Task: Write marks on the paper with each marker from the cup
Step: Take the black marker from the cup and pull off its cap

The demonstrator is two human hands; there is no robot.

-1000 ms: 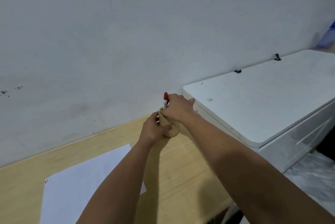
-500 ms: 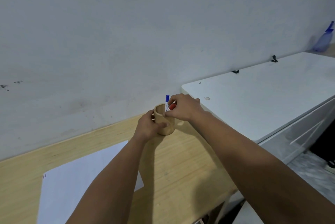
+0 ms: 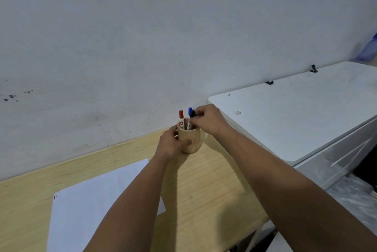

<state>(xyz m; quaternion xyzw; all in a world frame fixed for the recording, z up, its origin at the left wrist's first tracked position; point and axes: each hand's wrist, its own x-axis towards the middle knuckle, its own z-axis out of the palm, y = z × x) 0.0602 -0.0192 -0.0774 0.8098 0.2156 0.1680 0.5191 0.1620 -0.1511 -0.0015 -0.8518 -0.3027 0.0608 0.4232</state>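
A round wooden cup stands on the wooden table near the wall. My left hand wraps around its left side. A red-capped marker stands in the cup, free of both hands. A blue-capped marker and a black-capped marker stand beside it. My right hand pinches the black-capped marker at its top. A white sheet of paper lies at the lower left, with small marks near its top left corner.
The wooden table runs along a grey-white wall. A white cabinet top sits higher, right of the cup. A blue spray bottle is at the far right edge. Grey floor shows at the lower right.
My right hand has let go of the red-capped marker, which now stands in the cup. The fingers have shifted to the black-capped marker beside the blue one.
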